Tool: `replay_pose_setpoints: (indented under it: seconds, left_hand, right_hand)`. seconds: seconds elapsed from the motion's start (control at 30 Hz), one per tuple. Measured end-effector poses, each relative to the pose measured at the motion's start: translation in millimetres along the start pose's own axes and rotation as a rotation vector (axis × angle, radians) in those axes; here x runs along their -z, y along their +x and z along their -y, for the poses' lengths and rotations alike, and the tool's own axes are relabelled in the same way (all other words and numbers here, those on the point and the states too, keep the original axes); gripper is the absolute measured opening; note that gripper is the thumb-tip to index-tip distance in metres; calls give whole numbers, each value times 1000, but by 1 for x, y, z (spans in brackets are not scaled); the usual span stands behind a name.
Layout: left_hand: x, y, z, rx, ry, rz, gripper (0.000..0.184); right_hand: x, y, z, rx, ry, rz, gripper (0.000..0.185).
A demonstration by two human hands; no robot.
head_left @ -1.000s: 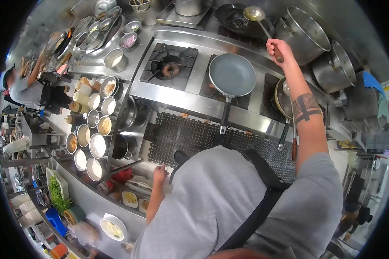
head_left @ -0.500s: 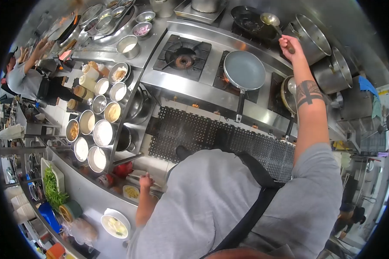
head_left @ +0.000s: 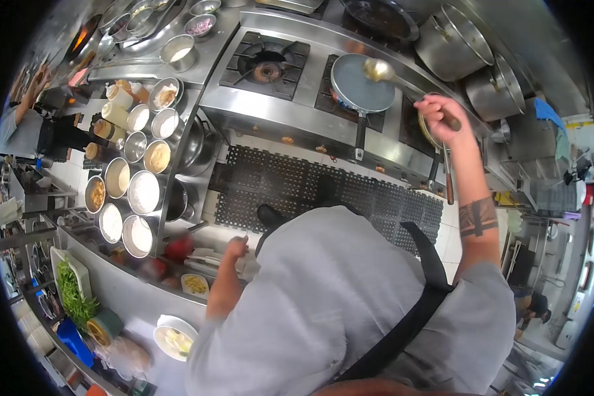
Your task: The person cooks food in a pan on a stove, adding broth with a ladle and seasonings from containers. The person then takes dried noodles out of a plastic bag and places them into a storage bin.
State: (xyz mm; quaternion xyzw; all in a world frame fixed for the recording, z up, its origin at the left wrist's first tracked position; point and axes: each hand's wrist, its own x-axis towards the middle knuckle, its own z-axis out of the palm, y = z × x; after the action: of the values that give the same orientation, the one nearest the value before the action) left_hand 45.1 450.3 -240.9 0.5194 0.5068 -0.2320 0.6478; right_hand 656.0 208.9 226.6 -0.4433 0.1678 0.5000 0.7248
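My right hand (head_left: 442, 119) is closed round the handle of a metal ladle (head_left: 379, 70). The ladle's bowl hangs over the right part of a grey frying pan (head_left: 358, 89), which rests on a burner with its black handle toward me. A bluish flame shows at the pan's lower left edge. My left hand (head_left: 237, 247) is low beside my body, near the counter edge, its fingers curled; whether anything is in them is too small to make out.
An unused burner (head_left: 266, 66) lies left of the pan. Tall pots (head_left: 452, 43) and a dark wok (head_left: 379, 20) stand behind. Several containers (head_left: 144, 191) fill the left rack. A white bowl (head_left: 175, 338) sits lower left. One person (head_left: 26, 132) works at far left, another (head_left: 531, 307) at right.
The ladle in my right hand has moved from beside the dark wok down and left to over the grey pan. The camera view has shifted.
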Motion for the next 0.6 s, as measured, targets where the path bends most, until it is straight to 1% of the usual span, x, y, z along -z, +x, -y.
replay_pose_setpoints:
  seconds: [0.03, 0.07, 0.1, 0.13, 0.17, 0.2, 0.23, 0.27, 0.3, 0.37, 0.4, 0.43, 0.47, 0.5, 0.57, 0.6]
  left_hand:
    - [-4, 1, -18, -21, 26, -20, 48]
    - [-7, 4, -40, -52, 76, 45, 51]
    - [-10, 7, -64, -85, 123, 107, 54]
    - [-15, 5, -92, -175, 284, 132, 55]
    - [-23, 0, -121, -263, 445, 152, 56]
    - [-34, -11, -151, -293, 470, 175, 54]
    - [-52, -22, -179, -321, 496, 196, 53]
    - [-74, -27, -200, -404, 392, 209, 50]
    - [-99, -34, -221, -485, 288, 220, 48]
    - [-154, -65, -282, -488, 113, 287, 46]
    - [-184, -61, -301, -522, -5, 325, 49]
    - [-212, -56, -320, -558, -124, 360, 52]
    - [-236, -70, -347, -513, -239, 345, 51]
    - [-255, -84, -371, -468, -352, 329, 50]
    - [-289, -57, -387, -487, -370, 331, 49]
    - [-299, -48, -389, -509, -384, 351, 48]
  right_hand:
    - [10, 9, -19, 8, 41, 22, 27]
    - [19, 17, -36, -30, -9, 12, 17]
    - [43, 35, -52, -51, -140, 48, 8]
    - [44, 34, -81, 146, -485, -93, 12]
    - [60, 44, -109, 395, -803, -207, 11]
    - [71, 46, -129, 387, -936, -301, 13]
    - [85, 48, -142, 399, -1173, -423, 14]
    - [109, 54, -155, 571, -1349, -468, 26]
    - [134, 62, -162, 570, -1350, -449, 26]
    - [181, 78, -166, 980, -1908, -526, 45]
    - [191, 83, -168, 986, -1905, -498, 45]
    - [196, 89, -169, 1005, -1925, -548, 51]
    - [199, 95, -168, 1025, -1943, -598, 58]
    - [193, 99, -165, 1032, -1939, -571, 58]
    - [168, 94, -156, 525, -1173, -349, 37]
    - [157, 87, -149, 464, -889, -160, 32]
